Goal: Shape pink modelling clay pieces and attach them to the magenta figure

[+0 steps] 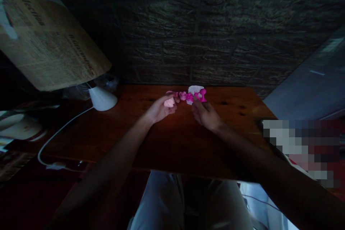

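My left hand point(161, 108) is closed around a pale pink crumpled lump point(169, 102), whose material I cannot tell. Right of its fingertips, at the back of the wooden table, is a small pink rose-like piece point(183, 96). A darker pink rose-like piece point(189, 97) sits beside that one. My right hand point(206, 115) has its fingers curled together at the lower edge of a bright magenta piece point(202, 94); what is between those fingertips is hidden. Behind these pieces shows a white irregular piece point(196, 88).
A lamp with a newspaper-print shade point(59, 43) and white base point(102, 99) stands left on the wooden table point(167, 143), its white cord point(51, 136) hanging over the front edge. A dark block wall point(175, 36) rises behind. Crumpled clear plastic point(107, 81) lies behind the lamp.
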Action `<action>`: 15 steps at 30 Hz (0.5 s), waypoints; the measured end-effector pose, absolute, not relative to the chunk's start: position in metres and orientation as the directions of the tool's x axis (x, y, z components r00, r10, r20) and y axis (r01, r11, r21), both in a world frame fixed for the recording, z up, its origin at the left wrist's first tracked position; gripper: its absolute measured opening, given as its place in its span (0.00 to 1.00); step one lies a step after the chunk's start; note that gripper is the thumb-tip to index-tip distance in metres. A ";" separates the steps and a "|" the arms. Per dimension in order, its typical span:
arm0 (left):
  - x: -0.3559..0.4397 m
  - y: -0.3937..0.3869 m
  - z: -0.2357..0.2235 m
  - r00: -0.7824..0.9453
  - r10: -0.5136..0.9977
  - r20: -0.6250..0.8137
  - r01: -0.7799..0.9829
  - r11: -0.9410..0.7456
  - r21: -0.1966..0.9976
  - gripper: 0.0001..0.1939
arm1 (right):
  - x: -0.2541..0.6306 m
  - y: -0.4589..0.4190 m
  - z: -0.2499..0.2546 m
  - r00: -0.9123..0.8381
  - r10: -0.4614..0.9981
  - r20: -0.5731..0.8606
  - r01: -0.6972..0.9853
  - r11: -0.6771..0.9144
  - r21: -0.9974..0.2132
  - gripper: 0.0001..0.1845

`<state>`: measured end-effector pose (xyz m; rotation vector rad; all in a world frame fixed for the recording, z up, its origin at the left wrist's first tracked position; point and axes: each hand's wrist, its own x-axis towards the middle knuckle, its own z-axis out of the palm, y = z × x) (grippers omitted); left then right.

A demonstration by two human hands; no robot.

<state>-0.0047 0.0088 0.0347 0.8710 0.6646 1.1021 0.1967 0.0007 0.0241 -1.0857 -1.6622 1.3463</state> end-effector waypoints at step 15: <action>-0.010 0.010 0.019 0.246 0.939 0.240 0.233 -0.297 0.926 0.18 | 0.216 0.008 0.028 -0.586 0.785 -0.199 -0.168 -0.358 -0.918 0.13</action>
